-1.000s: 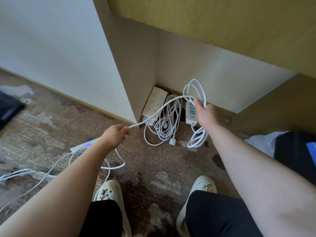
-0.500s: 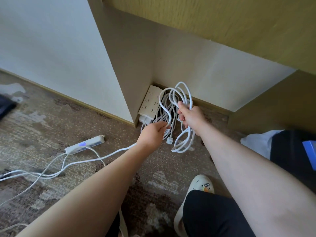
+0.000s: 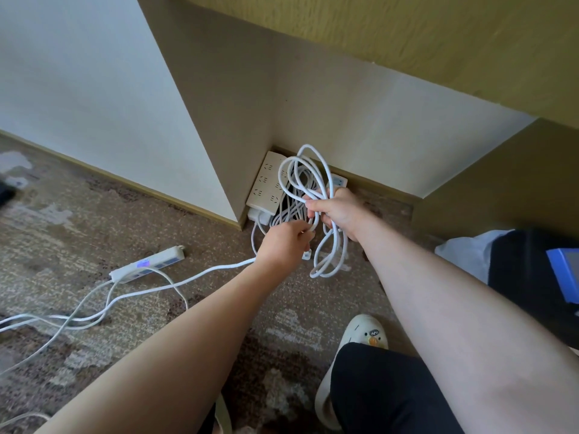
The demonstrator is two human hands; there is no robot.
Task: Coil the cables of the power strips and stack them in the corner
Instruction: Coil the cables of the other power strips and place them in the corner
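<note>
We are gripping a bundle of white cable loops (image 3: 316,195) in our right hand (image 3: 340,213), fingers clenched round its middle, holding it above the carpet (image 3: 156,214) just in front of the far corner. Our left hand (image 3: 286,245) is pinching the loose run of the same cable (image 3: 200,275) and bringing it to the bundle. To coil well, we judge each new loop should match the others in length and lie flat under the right thumb, with slack fed gently so the trailing cable is not snagging. A cream power strip (image 3: 266,186) is already lying in the corner with its cable. Another strip (image 3: 147,264) is lying to the left, uncoiled.
</note>
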